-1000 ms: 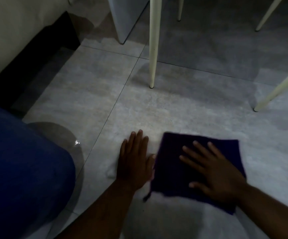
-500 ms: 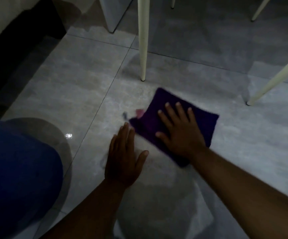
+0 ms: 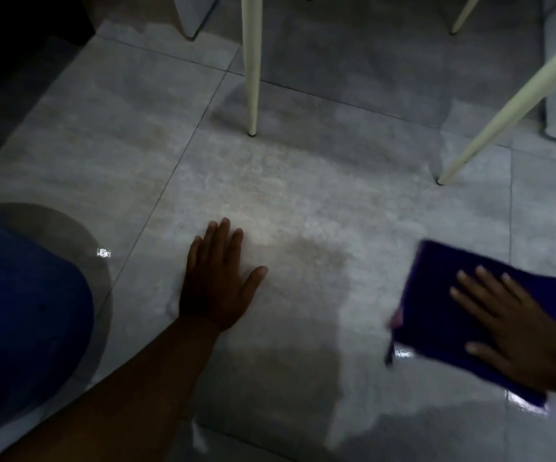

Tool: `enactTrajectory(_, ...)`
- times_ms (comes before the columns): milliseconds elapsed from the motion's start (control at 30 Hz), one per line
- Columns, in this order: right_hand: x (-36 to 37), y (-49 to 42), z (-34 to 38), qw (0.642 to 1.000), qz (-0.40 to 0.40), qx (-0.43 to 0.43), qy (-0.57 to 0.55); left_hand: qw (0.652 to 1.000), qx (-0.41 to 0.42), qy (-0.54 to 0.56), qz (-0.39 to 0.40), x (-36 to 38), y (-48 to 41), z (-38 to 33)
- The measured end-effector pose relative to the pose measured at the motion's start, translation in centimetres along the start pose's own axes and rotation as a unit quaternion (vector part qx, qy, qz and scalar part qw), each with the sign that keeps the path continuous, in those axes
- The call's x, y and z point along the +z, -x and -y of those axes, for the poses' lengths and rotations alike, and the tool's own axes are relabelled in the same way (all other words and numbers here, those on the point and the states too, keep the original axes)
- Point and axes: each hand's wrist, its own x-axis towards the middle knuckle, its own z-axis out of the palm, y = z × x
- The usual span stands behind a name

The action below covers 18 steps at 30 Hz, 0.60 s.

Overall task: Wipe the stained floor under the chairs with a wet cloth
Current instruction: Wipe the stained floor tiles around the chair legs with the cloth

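While folded flat, the purple cloth (image 3: 443, 295) lies under the right hand (image 3: 516, 331).

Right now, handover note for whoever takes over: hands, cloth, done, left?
Left hand: flat on the floor, empty, bracing.
Right hand: spread flat on the purple cloth, pressing it down, low right of view.
Chair legs: near chair leg ahead, slanted chair leg to the right.
Done: wet sheen by the cloth.
Left: darker patch between the hands; shaded tiles beyond the legs look unwiped.
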Motion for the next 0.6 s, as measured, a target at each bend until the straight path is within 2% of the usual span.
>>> enactTrajectory(100,-2.2,-5.5,1.1,0.996,-0.036,0.069,-0.040,1.000,-0.006,-0.013,0.006,-0.1,-0.1,-0.2)
enactTrajectory(200,-4.3,-11.1,5.0,0.991,-0.073,0.094,-0.054,1.000,-0.011,-0.010,0.006,-0.3,0.0,-0.4)
enactTrajectory(333,-5.6,-15.3,11.1,0.994,-0.101,-0.014,-0.028,0.999,-0.033,0.017,-0.012,-0.7,-0.3,-0.6)
enactTrajectory(433,-5.3,-15.4,14.3,0.991,-0.087,-0.097,-0.026,0.995,-0.089,0.032,-0.008,-1.8,-1.5,-2.1)
enactTrajectory(500,-5.0,-14.5,15.2,0.985,-0.097,-0.132,-0.047,0.995,-0.086,0.043,-0.017,-2.2,-1.5,-3.6)
enactTrajectory(533,-5.0,-13.8,15.3,0.982,-0.116,-0.125,-0.077,0.996,-0.074,0.048,-0.022,-2.1,-1.3,-4.4)
enactTrajectory(600,-5.0,-12.4,14.9,0.971,-0.192,-0.027,-0.138,0.994,-0.077,0.079,-0.012,-2.1,-0.8,-6.2)
